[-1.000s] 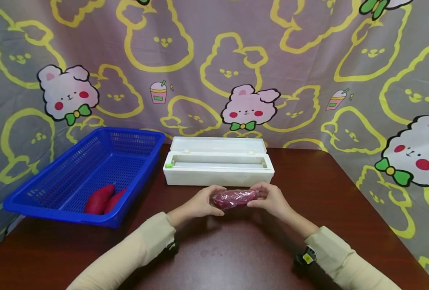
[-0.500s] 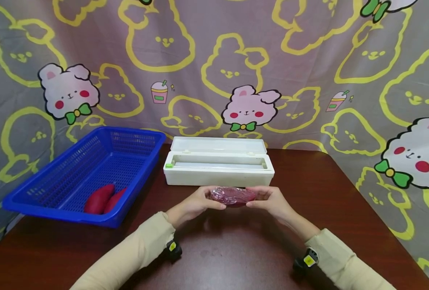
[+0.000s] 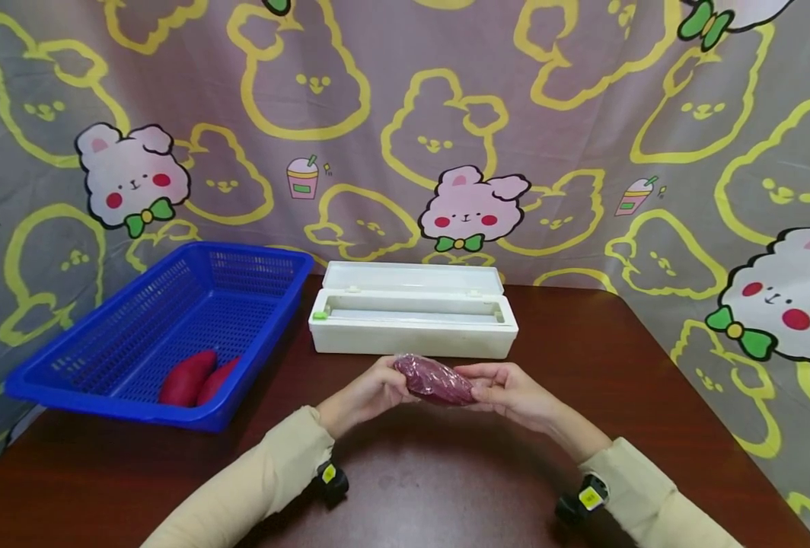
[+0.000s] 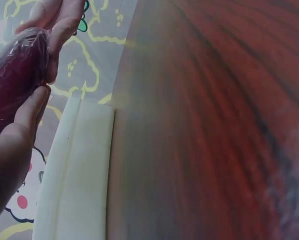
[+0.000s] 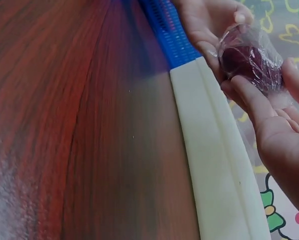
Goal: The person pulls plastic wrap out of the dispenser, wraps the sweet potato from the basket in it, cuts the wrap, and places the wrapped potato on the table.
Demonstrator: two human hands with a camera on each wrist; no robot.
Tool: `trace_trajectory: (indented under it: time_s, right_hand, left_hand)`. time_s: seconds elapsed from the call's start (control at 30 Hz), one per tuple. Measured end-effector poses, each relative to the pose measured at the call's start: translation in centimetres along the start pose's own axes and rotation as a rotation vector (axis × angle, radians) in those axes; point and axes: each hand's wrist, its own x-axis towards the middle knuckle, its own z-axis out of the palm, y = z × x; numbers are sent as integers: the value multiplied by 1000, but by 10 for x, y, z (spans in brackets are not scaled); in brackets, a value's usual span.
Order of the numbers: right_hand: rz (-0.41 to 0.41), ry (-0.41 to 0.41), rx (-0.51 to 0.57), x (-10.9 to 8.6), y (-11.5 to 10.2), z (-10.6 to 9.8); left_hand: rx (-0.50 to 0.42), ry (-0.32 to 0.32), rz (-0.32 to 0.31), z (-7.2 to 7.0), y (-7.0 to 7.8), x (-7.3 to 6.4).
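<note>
A reddish-purple sweet potato (image 3: 435,380) wrapped in clear plastic film is held above the table, in front of the white box. My left hand (image 3: 372,390) grips its left end, and my right hand (image 3: 515,396) pinches the right end between thumb and fingers. It slants down toward the right in the head view. Glossy creases of film cover the sweet potato (image 5: 252,62) in the right wrist view. The left wrist view shows the sweet potato (image 4: 19,75) between both hands.
Behind the hands stands a white cling film box (image 3: 412,339), its lid raised and a roll inside. At the left a blue plastic basket (image 3: 268,335) holds two unwrapped red sweet potatoes (image 3: 187,378). A patterned curtain (image 3: 371,76) hangs behind the brown table (image 3: 405,487).
Both hands have turned the wrapped sweet potato from nearly level to a slant, with its left end higher. The right-hand fingers have shifted along its end.
</note>
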Motion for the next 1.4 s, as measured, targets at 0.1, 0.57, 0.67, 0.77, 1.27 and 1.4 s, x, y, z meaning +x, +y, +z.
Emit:
trace_trajectory:
  time_s: [0.1,0.57,0.67,0.77,1.27,1.4]
  right_hand:
    - [11,19,-20,-1,0,2]
    - [70,195,-85,-4,4,8]
    - [40,259,-90,-7,2,8]
    - [9,301,-90,-11,0,7]
    - [-82,563,-256,-45,-23,-15]
    - [-154,623,-237,-50,-32,-25]
  left_hand:
    - [1,-13,-1,0,0,0]
    - [194,98,-96,-2,5,3]
    - [289,190,-126,-3,2,3]
    - [356,213,-182,-5,-1,3]
    - [445,154,-243,-6,-2,-1]
    - [450,145,-246,-7,-3,-1]
